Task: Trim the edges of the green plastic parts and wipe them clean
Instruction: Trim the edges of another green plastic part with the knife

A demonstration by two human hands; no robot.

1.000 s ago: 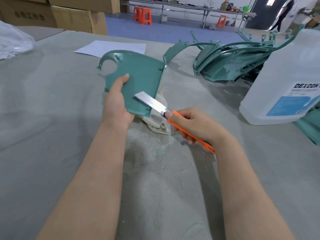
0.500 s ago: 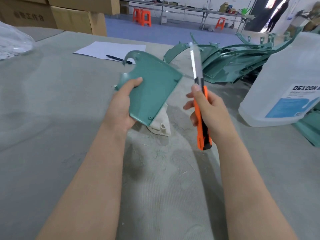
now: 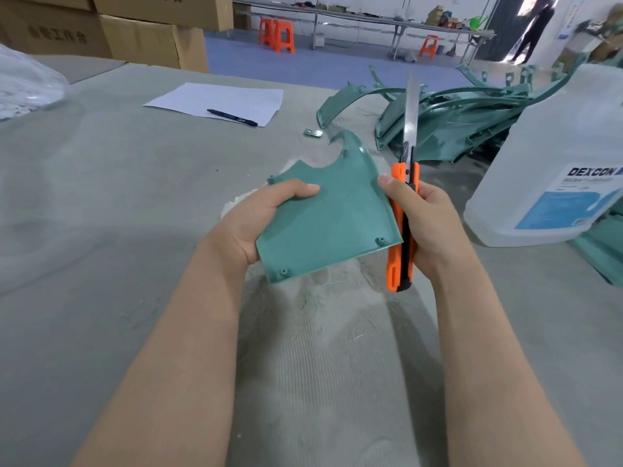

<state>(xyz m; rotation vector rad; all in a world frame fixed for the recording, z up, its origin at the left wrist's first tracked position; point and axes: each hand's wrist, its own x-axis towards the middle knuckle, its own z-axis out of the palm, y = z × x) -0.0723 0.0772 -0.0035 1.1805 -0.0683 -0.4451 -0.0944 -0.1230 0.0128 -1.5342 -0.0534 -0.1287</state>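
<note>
The left hand [image 3: 259,217] pinches a flat green part [image 3: 330,220], thumb on its upper face and the other fingers hidden beneath, holding it clear of the table [image 3: 101,203]. The right hand [image 3: 426,220] is wrapped round an orange knife [image 3: 395,261], its thumb tip at the part's right edge.

The knife stands at 3 o'clock of the part, handle touching that edge. Its long axis runs 6 to 12, with the bare blade [image 3: 410,112] pointing to 12, up past the part. The edge next in line for trimming looks to be this right one, which runs almost parallel to the knife. The right hand is the nearer, and the blade would likely have to drop and turn in toward 9 before it can bite.

Pale shavings [image 3: 323,293] dust the table at 6 o'clock, and a corner of white cloth [image 3: 232,205] shows at 9. At 1 o'clock lies a heap of more green parts [image 3: 455,119]. At 3 stands a white jug [image 3: 553,156] labelled DEXCON, its fill level unreadable. At 11, a pen [image 3: 232,117] lies on a sheet of paper [image 3: 219,97]. The contents of the cardboard boxes [image 3: 151,38] beyond are unseen.
</note>
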